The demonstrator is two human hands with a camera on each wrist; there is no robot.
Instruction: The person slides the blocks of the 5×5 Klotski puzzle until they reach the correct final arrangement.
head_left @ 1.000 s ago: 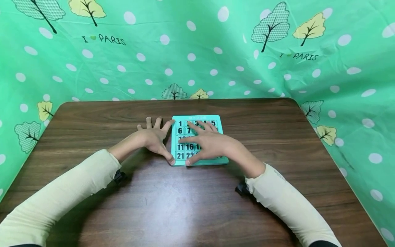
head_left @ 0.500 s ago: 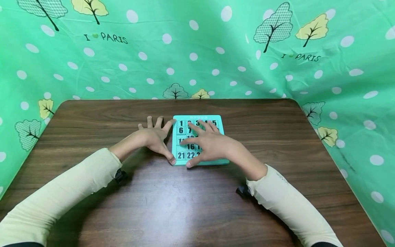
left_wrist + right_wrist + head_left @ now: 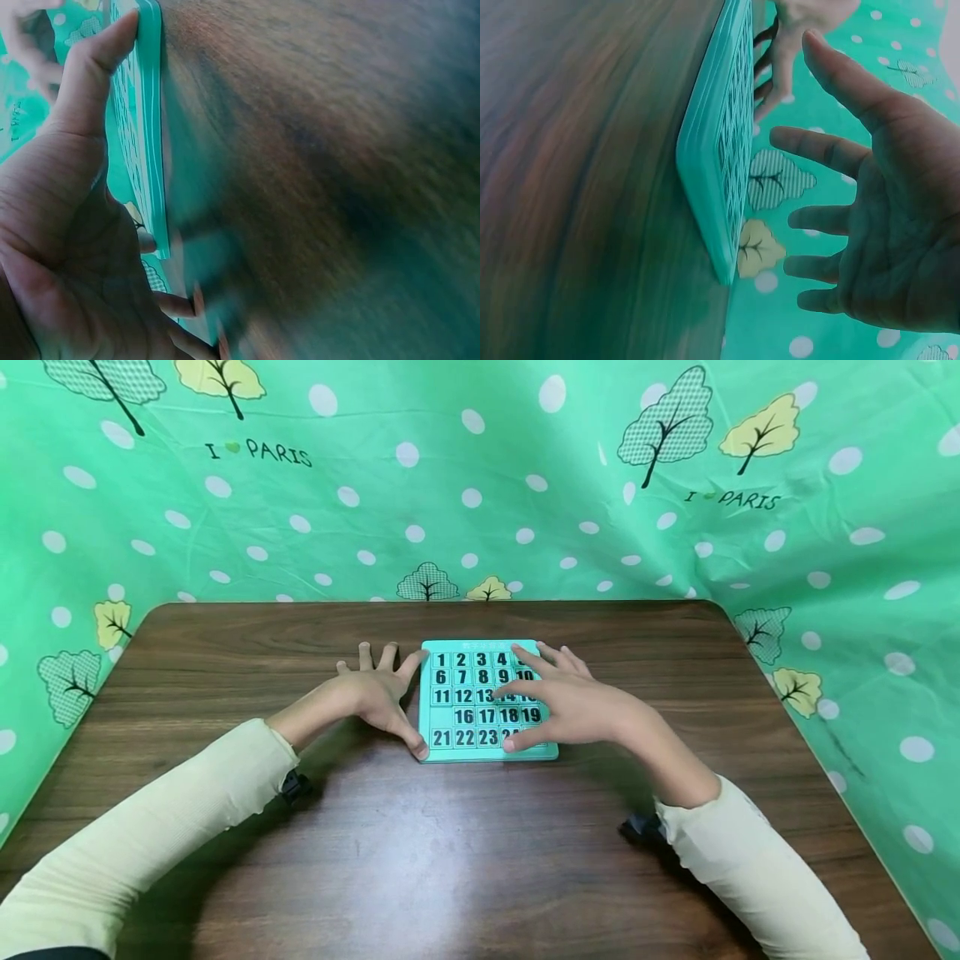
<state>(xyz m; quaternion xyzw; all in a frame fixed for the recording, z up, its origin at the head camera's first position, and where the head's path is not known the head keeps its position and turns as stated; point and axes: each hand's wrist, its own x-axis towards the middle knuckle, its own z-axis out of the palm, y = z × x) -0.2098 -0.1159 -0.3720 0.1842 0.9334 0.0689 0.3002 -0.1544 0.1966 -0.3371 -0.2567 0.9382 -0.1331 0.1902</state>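
A turquoise number slide puzzle [image 3: 467, 760] lies flat on the table, its tiles marked with black numbers. The fourth row has a gap [image 3: 440, 717] at its left end, beside the 16 tile [image 3: 464, 717]. My left hand [image 3: 378, 697] spans the puzzle's left side with spread, straight fingers; its thumb [image 3: 97, 71] rests on the near corner and its index fingertip touches the far one. Above the right part of the board, my right hand [image 3: 581, 702] hovers with fingers extended, apart from the board in the right wrist view. It hides some tiles at the right.
The brown wooden table [image 3: 420, 877] extends around the puzzle on every side. Behind it hangs a green curtain [image 3: 480, 460] with white dots and printed trees. Both forearms wear cream sleeves [image 3: 172, 818].
The 11 tile has slid up from the fourth row into the third. My right hand has then drawn back to the right, uncovering the left tiles. My left hand stays put.
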